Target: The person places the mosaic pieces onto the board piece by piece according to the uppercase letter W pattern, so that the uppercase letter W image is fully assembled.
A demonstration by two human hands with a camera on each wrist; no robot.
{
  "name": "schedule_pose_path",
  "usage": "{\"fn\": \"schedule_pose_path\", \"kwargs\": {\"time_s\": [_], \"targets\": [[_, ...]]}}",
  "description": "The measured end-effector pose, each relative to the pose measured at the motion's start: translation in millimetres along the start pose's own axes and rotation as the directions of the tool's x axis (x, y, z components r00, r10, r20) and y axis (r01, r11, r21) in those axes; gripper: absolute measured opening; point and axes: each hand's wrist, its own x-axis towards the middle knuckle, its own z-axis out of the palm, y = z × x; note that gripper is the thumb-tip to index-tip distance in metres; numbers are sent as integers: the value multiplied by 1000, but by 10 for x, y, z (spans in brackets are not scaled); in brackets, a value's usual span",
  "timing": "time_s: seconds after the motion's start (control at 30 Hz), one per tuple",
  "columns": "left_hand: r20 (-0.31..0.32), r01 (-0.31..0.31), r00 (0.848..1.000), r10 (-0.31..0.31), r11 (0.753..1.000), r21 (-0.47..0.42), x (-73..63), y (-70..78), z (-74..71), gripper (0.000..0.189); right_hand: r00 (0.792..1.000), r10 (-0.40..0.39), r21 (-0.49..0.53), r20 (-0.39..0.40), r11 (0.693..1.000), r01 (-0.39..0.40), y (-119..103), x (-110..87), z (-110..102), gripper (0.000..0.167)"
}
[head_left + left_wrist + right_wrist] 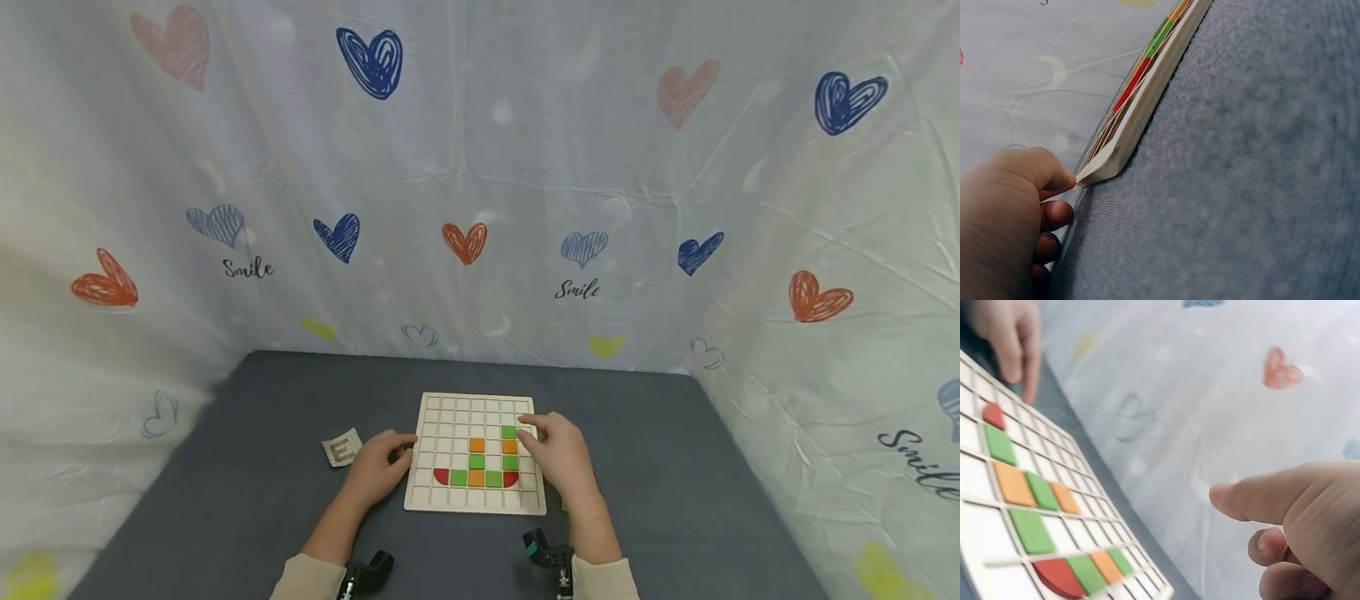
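Observation:
A pale wooden grid board (448, 497) lies on the dark table, with red, green and orange tiles in its squares. My left hand (377, 467) rests at the board's left edge, its fingertips touching the rim. Over the board's right side hovers my right hand (558, 454), thumb and forefinger apart, holding nothing. Below those fingers is the topmost green tile (508, 432), above an orange tile (510, 447) in the right column. A red rounded tile (1060, 577) stands at the foot of that column, and another red tile (994, 415) ends the row at the left.
A small patterned card (342, 447) lies left of the board, beside the left hand. Something green (565, 506) peeks out by the right wrist. A white curtain (480, 167) with printed hearts surrounds the dark cloth-covered table (660, 467).

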Motion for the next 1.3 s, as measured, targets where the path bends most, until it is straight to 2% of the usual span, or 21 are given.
{"fn": "schedule_pose_path", "kwargs": {"time_s": [0.13,0.3,0.5,0.63,0.8,0.9,0.97,1.2,1.3], "targets": [[-2,2,1000,-2,1000,9,-13,-8,0,23,996,88,67,4,994,-88,113,-3,-119,29],[-7,-13,1000,13,1000,21,-65,-16,24,23,977,209,146,45,966,-214,305,-55,-296,34],[-13,-13,1000,13,1000,13,-62,-1,10,23,958,252,139,137,953,-271,575,-100,-468,35],[4,9,1000,-9,1000,8,-33,8,-20,24,928,319,93,192,936,-341,696,-128,-495,32],[25,23,999,-23,1000,13,0,5,-32,24,879,429,-19,210,900,-435,734,-162,-479,31],[27,20,999,-20,1000,15,20,1,-27,24,868,453,-57,205,890,-452,734,-163,-454,27],[29,20,999,-20,1000,15,32,2,-25,24,869,456,-70,194,890,-451,735,-158,-439,25],[36,25,999,-25,1000,8,30,12,-32,24,859,483,-142,170,875,-463,755,-152,-426,31],[32,21,999,-21,1000,6,24,18,-36,24,867,471,-168,165,879,-446,756,-150,-437,29]]}}
